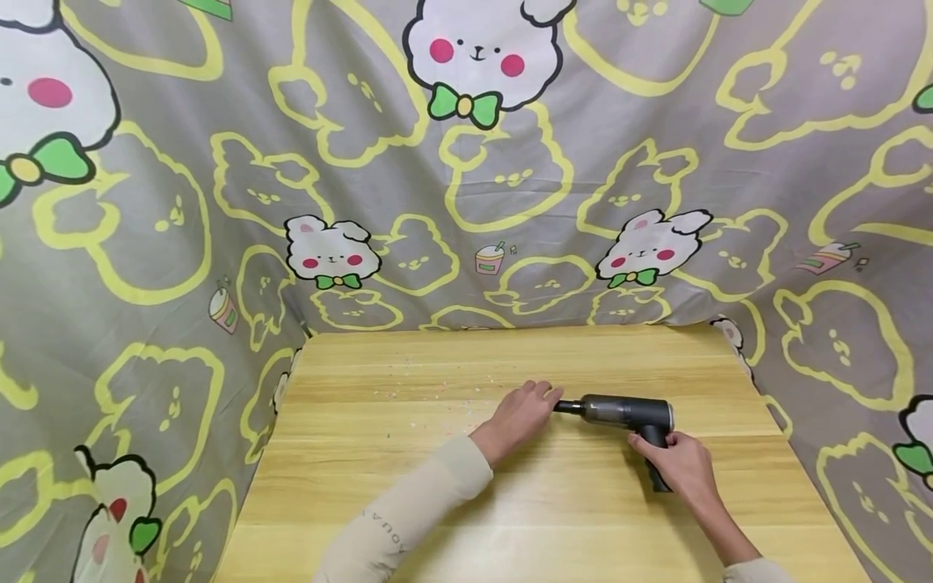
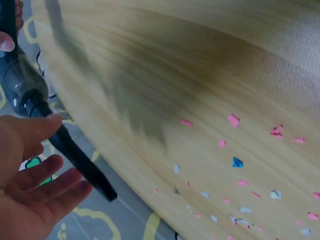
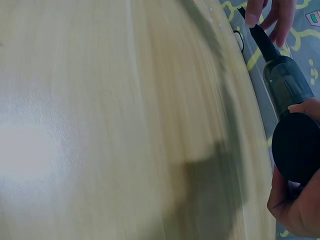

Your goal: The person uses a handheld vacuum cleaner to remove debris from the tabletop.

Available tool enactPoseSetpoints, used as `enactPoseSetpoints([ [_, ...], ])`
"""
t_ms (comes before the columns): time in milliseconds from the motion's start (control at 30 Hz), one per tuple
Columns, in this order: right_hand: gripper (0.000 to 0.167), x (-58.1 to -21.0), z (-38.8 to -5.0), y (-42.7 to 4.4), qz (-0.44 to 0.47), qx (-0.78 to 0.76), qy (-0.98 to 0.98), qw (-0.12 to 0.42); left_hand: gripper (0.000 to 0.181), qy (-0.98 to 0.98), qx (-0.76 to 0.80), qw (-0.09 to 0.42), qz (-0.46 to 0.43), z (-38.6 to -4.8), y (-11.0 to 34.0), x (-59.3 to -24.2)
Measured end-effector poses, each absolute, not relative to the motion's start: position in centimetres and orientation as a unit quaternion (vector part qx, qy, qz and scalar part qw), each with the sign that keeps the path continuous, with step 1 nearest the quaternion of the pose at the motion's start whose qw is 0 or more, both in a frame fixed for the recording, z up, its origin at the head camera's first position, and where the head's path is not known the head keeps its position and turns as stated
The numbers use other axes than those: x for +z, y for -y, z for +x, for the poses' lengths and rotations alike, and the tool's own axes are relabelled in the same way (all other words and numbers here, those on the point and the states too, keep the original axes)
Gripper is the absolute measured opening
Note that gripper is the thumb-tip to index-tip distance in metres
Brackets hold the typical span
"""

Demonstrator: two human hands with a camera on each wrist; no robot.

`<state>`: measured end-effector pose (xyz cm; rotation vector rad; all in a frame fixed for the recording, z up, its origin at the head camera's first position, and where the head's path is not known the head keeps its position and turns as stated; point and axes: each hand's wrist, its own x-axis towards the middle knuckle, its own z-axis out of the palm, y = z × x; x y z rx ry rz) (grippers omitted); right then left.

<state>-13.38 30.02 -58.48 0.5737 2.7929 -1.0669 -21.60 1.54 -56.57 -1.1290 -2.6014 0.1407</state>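
A black handheld vacuum (image 1: 627, 411) with a clear section and a narrow nozzle (image 2: 82, 162) is held above the table. My right hand (image 1: 685, 465) grips its handle, fingers curled round it; in the right wrist view the round rear end (image 3: 297, 147) hides part of that hand (image 3: 300, 212). My left hand (image 1: 519, 417) is at the nozzle. In the left wrist view the left hand (image 2: 37, 175) has its fingers spread and relaxed, with the thumb against the nozzle and the fingertips beside it. Pink, white and blue scraps (image 2: 242, 183) lie scattered on the table.
The wooden table (image 1: 328, 502) fills the lower middle of the head view. A grey curtain (image 1: 408, 186) with cartoon prints hangs behind it and along both sides. The scraps (image 1: 437, 397) are spread over the table's back, left of the vacuum.
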Motion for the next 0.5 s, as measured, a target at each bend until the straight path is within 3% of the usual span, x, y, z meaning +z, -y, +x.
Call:
enactPoseSetpoints([
  [500,0.06,-59.6,-12.8,-28.6,0.189,-0.376,-0.907,0.013,0.025,0.903,0.098,0.151,-0.389,-21.1,-2.2,-56.9],
])
